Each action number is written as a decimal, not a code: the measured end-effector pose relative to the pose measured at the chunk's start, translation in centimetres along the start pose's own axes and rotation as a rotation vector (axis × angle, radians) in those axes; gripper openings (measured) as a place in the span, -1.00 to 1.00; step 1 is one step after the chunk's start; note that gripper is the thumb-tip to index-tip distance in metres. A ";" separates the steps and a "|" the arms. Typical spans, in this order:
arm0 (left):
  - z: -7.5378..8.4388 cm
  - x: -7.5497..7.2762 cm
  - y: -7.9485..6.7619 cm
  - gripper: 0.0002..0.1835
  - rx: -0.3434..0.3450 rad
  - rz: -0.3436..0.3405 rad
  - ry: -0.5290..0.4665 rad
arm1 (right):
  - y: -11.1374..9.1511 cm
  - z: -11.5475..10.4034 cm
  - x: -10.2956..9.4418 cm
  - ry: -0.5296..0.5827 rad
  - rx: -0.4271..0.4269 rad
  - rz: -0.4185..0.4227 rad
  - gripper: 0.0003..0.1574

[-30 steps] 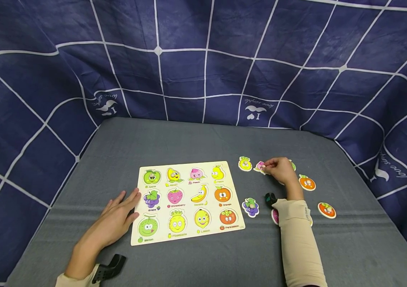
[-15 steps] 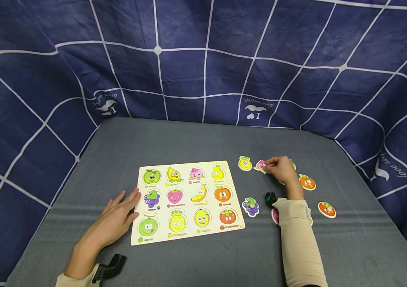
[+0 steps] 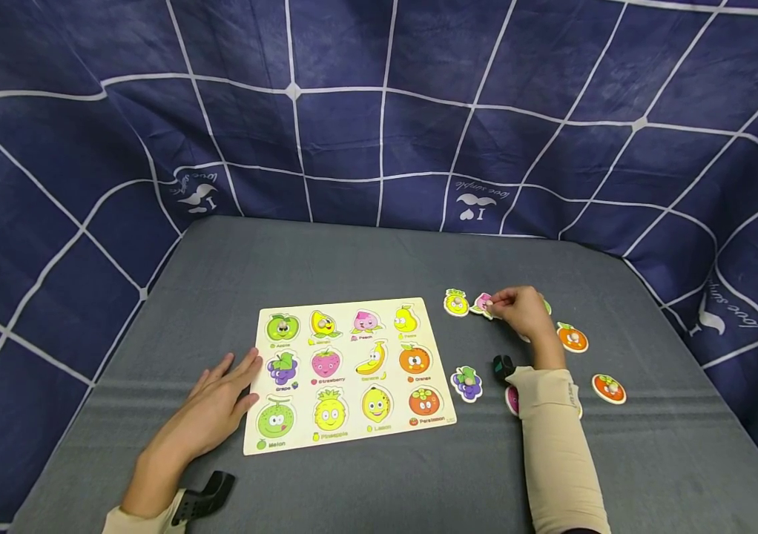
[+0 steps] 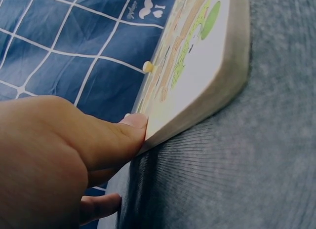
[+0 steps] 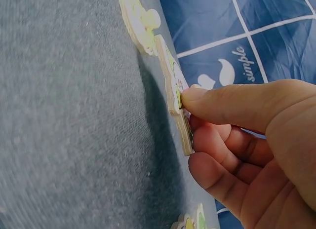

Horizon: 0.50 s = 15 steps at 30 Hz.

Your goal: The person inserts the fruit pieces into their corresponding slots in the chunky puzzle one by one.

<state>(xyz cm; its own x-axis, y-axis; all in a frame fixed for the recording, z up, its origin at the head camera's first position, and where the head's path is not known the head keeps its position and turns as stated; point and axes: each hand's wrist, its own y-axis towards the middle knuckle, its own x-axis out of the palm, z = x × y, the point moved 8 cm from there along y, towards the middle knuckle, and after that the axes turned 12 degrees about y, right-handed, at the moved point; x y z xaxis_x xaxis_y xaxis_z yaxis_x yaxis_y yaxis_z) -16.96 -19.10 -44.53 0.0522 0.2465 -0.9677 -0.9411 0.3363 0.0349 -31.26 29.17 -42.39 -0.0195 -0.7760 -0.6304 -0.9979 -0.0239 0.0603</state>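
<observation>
My right hand pinches a pink peach puzzle piece between thumb and fingers, right of the puzzle board. In the right wrist view the peach piece is seen edge-on, tilted, with a dark shadow on the cloth beside it. My left hand lies along the left edge of the pale fruit board, fingers extended. Its thumb touches the board's edge in the left wrist view. Apple and a yellow fruit at the board's back left show knobs.
A pineapple piece lies just left of the peach, a grape piece nearer me. Orange and persimmon pieces lie to the right. My forearm partly covers a pink piece. A grid-patterned curtain stands behind the grey cloth.
My right hand has shifted very slightly away from me, and the peach piece has moved a little with it. The left hand and board stay put.
</observation>
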 end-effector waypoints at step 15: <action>0.0 0.1 0.0 -0.39 0.005 0.000 -0.002 | 0.3 -1.8 1.0 -0.028 -0.067 -0.009 -0.82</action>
<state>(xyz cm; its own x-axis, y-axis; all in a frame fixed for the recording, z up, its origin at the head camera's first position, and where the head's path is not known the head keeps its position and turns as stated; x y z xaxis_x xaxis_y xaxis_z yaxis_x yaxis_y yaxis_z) -17.00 -19.11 -44.62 0.0529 0.2480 -0.9673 -0.9395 0.3405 0.0359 -31.45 27.26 -41.60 -0.0138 -0.7575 -0.6527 -0.9917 -0.0731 0.1057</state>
